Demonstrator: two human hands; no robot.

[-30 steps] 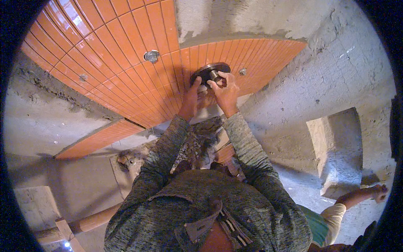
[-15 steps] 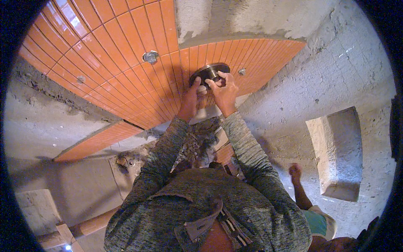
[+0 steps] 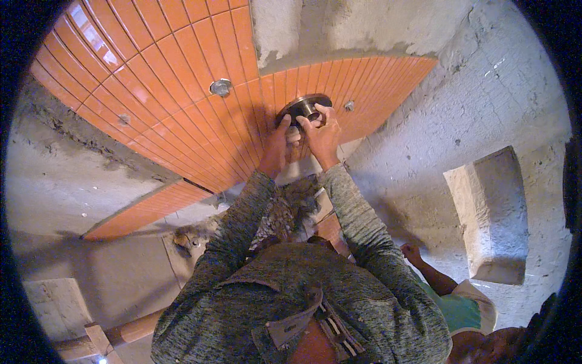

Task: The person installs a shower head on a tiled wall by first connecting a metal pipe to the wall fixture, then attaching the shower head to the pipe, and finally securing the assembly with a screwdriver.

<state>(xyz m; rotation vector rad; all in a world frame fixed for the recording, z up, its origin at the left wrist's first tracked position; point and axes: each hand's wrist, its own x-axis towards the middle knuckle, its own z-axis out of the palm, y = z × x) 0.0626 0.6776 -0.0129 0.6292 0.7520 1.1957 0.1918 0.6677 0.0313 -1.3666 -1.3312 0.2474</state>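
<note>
Both hands are holding the round metal disc [image 3: 303,107] flat on the orange tile wall [image 3: 182,91], the right hand [image 3: 321,134] fingers curling around its rim, the left hand [image 3: 277,145] pressing just below it.

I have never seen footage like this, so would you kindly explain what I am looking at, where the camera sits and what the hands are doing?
There is no machine here: a person works with two bare hands. The single picture comes from a wide fisheye camera worn on the person's head, so straight edges bend near the rim and the grey sleeves come in from below. Both hands reach to an orange tiled wall. The right hand grips a round dark metal fitting set against the tiles; the left hand is at its lower edge. Two small metal stubs stick out of the tiles nearby. The rest is rough grey plaster. At lower right, another person's hand shows.
</note>
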